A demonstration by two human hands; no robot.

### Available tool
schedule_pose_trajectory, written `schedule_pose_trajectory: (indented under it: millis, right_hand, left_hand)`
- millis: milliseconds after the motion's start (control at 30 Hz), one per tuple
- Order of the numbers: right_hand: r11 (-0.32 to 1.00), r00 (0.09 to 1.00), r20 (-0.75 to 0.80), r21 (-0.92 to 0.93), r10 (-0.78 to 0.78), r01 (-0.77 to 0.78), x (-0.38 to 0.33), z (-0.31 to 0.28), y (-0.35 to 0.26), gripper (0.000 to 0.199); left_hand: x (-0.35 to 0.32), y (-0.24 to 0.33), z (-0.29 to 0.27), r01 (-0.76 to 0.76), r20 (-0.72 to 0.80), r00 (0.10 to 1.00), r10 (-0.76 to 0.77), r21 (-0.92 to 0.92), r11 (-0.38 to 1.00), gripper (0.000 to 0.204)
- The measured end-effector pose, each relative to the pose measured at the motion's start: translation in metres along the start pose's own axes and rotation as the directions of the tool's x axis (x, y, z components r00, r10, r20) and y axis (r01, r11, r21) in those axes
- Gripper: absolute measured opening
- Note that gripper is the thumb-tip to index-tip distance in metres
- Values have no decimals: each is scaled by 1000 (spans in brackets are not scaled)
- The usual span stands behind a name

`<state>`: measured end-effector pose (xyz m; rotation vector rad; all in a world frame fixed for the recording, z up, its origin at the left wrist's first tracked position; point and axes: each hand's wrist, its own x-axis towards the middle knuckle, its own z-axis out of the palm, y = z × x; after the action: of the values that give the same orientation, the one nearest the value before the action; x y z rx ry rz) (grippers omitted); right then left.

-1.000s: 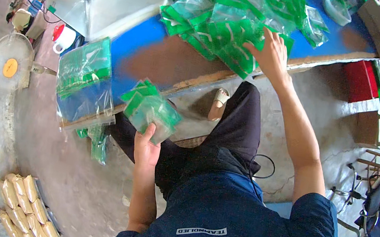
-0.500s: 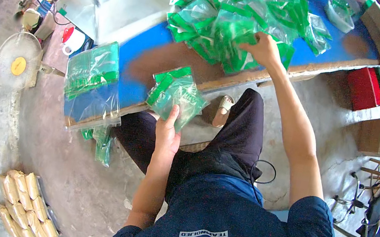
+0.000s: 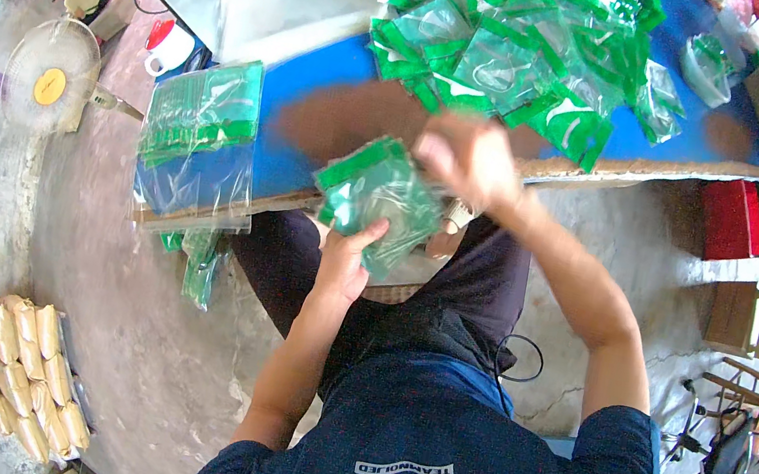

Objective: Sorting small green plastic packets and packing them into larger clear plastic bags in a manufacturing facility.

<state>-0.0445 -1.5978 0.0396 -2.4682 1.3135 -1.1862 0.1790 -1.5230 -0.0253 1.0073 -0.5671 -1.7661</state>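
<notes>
The left hand (image 3: 344, 266) is closed on a stack of green-and-clear packets (image 3: 381, 202), thumb on top, gripping the near edge. The right hand (image 3: 474, 162) is just beyond and to the right of the stack; its fingers appear curled, but blur prevents telling whether it holds a packet or touches the stack.

Handling: the packets are probably light, flexible and slippery, and likely to slide or fan apart under a loose grip. Pinch one edge or corner between thumb and fingers; avoid creasing the film.

Containers: left of the left hand, a large clear bag (image 3: 202, 120) contains packets in rows. Beyond the left hand is an open metal tray (image 3: 304, 0). Beyond and right of the right hand, a small translucent tub (image 3: 707, 77) holds green-and-clear pieces. A loose pile (image 3: 522, 59) of similar packets lies beyond the right hand.
</notes>
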Motion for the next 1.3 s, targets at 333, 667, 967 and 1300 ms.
schedule_pose_trajectory:
  millis: [333, 667, 967, 1300]
  right_hand:
    - [974, 877, 448, 207, -173, 87, -19, 1, 2, 65]
    - [975, 970, 125, 105, -208, 196, -41, 23, -3, 42]
    - [906, 900, -130, -24, 416, -422, -4, 19, -41, 41]
    - [953, 941, 298, 296, -161, 70, -22, 26, -32, 34]
  left_hand:
    - [-8, 0, 1, -117, -5, 993, 118, 38, 992, 55]
    - [-31, -8, -83, 104, 75, 994, -81, -405, 908, 68]
    - [-22, -1, -48, 62, 58, 997, -41, -448, 892, 55]
    - [-26, 19, -36, -66, 2, 998, 67, -105, 992, 54]
